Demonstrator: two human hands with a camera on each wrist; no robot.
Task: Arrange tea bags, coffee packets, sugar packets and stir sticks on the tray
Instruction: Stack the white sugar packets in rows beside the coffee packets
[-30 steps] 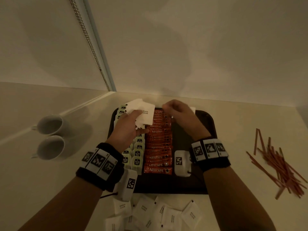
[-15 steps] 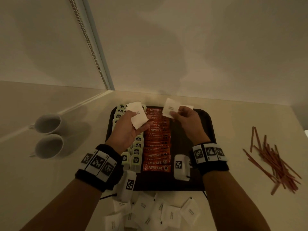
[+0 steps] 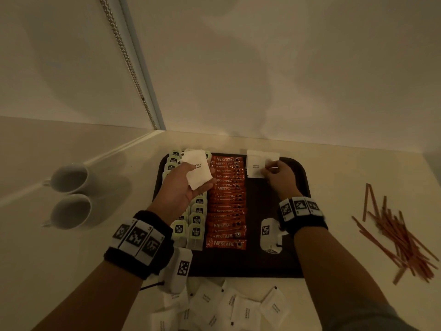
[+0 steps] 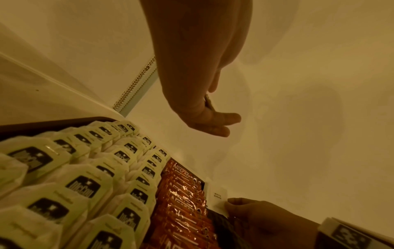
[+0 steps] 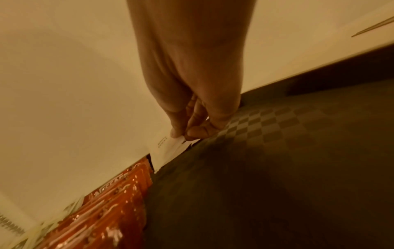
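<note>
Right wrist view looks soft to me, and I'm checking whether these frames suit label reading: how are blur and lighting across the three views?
Right wrist: motion-smeared, Nescafe coffee packets unreadable. Left wrist: sharper, tea bags legible, strong yellow cast. Head: dim and warm, wide-angle bending at the edges, print readable on the sugar packet in the right hand.

Black wristbands [image 3: 140,244] carry white tags printed with square codes.

I'm seeing matt white paper on the sugar packet [image 3: 255,166], its edge crimped. The coffee packets [image 3: 226,201] are glinting like glossy orange foil. The tea bags [image 4: 89,176] are looking soft and papery. The tray [image 5: 287,151] is showing a dull, dark checkered texture; the cups [image 3: 71,194] are looking smooth and glazed.
</note>
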